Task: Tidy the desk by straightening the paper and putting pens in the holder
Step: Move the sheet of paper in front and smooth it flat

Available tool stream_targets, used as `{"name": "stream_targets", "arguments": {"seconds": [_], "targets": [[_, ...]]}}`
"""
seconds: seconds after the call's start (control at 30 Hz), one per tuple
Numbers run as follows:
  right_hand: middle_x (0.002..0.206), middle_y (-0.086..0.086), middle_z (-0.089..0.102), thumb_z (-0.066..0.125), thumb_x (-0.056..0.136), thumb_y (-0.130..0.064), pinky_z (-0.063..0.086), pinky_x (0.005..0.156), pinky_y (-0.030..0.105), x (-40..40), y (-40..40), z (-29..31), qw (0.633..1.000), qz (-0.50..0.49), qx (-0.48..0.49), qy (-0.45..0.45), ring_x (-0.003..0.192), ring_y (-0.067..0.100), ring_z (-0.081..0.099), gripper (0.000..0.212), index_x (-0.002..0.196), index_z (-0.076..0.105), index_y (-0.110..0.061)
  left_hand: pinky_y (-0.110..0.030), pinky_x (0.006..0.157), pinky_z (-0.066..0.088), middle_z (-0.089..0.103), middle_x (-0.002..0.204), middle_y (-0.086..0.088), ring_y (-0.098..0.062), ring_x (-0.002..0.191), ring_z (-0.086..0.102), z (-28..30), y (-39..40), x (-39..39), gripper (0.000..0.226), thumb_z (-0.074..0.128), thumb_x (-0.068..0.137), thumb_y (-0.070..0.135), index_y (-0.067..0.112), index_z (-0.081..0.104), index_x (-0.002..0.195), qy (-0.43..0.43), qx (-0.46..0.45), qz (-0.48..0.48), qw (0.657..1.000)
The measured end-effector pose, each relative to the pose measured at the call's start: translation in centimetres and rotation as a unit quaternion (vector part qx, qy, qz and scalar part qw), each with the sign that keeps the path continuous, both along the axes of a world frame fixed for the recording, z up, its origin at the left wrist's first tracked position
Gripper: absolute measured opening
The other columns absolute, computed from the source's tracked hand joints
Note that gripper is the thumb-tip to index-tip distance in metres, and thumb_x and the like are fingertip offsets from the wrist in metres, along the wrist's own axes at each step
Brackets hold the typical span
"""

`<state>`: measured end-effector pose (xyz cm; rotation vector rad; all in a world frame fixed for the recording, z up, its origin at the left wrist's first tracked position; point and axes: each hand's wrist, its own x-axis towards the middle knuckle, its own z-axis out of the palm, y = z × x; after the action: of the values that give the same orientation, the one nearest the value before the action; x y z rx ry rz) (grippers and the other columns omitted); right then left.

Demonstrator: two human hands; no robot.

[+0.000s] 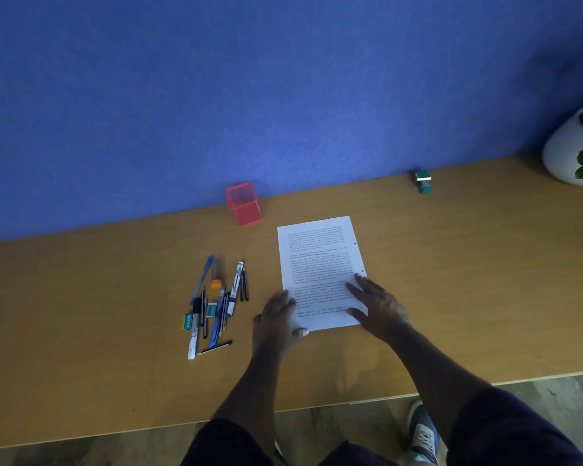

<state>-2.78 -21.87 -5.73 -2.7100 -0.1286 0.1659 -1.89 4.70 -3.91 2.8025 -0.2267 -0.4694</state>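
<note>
Wooden desk (451,264): one. Printed paper sheet (320,264): one, centre-right, slightly skewed. Left hand (278,319) flat, open, at sheet's near-left corner; right hand (379,306) flat, open, pressing near-right edge. Risk: uneven push creases or over-rotates sheet. Red mesh holder (243,204): one, empty, near blue wall. Pens and pencils (216,304): roughly a dozen, loose heap left of sheet, exact count unclear; sweeping wrist could scatter them.

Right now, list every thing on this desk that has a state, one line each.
Paper: flat on the desk, slightly skewed, printed side up.
Left hand: open, resting on the paper's near left corner.
Right hand: open, flat on the paper's near right part.
Pens: loose pile on the desk, none in the holder.
Red holder: upright, looks empty.
</note>
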Motion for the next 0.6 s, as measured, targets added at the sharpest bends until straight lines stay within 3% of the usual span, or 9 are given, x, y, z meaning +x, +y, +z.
{"name": "stream_targets", "arguments": {"seconds": [0.1,0.3,0.47,0.6], "targets": [[0.162,-0.006,0.019,0.052,0.096,-0.05,0.032,0.116,0.042,-0.2,-0.2,-0.5,1.0,0.006,-0.01,0.018,0.15,0.014,0.018,0.062,0.151,0.032,-0.03,-0.048,0.118,0.026,0.015,0.167,0.011,-0.013,0.154,0.008,-0.1,0.0,0.0,0.076,0.069,0.085,0.049,0.027,0.038,0.15,0.002,-0.008,-0.001,1.0],[0.162,-0.008,0.018,0.047,0.095,-0.055,0.034,0.116,0.041,-0.1,-0.6,-0.4,0.998,0.025,-0.048,0.011,0.15,0.012,0.017,0.063,0.152,0.03,-0.032,-0.046,0.117,0.03,0.023,0.164,0.01,-0.013,0.152,0.016,0.2,0.2,-0.4,0.076,0.073,0.081,0.051,0.026,0.045,0.146,-0.018,-0.006,-0.006,1.0],[0.16,-0.007,0.028,0.051,0.093,-0.056,0.041,0.111,0.042,-0.8,-0.7,-0.4,0.998,0.024,-0.048,-0.016,0.147,0.014,0.027,0.061,0.148,0.04,-0.032,-0.042,0.115,0.033,0.033,0.157,0.012,-0.012,0.148,0.024,0.2,0.5,-0.5,0.067,0.071,0.079,0.055,0.027,0.054,0.137,-0.047,-0.012,-0.025,0.999],[0.154,-0.006,0.039,0.059,0.087,-0.056,0.044,0.106,0.043,-1.5,-1.1,-0.5,0.996,0.036,-0.06,-0.054,0.14,0.016,0.04,0.059,0.14,0.051,-0.032,-0.034,0.103,0.041,0.053,0.133,0.013,-0.011,0.13,0.044,-0.1,0.6,-0.7,0.042,0.068,0.083,0.052,0.026,0.066,0.115,-0.103,-0.017,-0.035,0.994]]}}
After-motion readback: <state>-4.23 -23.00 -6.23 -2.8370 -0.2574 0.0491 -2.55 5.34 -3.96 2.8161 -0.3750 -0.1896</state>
